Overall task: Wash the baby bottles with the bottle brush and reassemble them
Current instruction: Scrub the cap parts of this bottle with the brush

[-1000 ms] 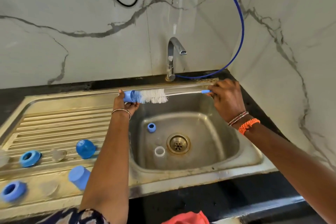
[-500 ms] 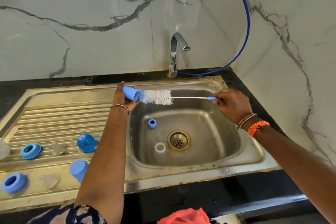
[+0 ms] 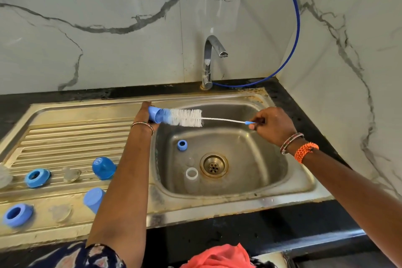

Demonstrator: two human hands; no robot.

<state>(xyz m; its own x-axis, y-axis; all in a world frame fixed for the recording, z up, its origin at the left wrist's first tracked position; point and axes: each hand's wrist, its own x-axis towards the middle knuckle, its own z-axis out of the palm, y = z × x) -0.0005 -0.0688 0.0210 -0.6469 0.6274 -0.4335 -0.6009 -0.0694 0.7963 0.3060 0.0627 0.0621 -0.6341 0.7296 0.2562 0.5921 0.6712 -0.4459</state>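
Left hand fingers were hidden behind the blue cap; brush tip sat hidden inside it. Clear bottle in the sink was hard to make out. Clear piece was cut by left edge. Another blue cap was partly behind the forearm.

Bright even light; wide-angle bowing; edges perhaps slightly blurred.

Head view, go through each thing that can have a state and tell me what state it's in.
Tap: off, no water running.
Blue cap: held in left hand, brush tip inside.
Bottle brush: level over the basin, handle pinched by right hand.
Clear bottle: in the basin, uncapped.
Blue ring: loose on basin floor.
Drain: unplugged.
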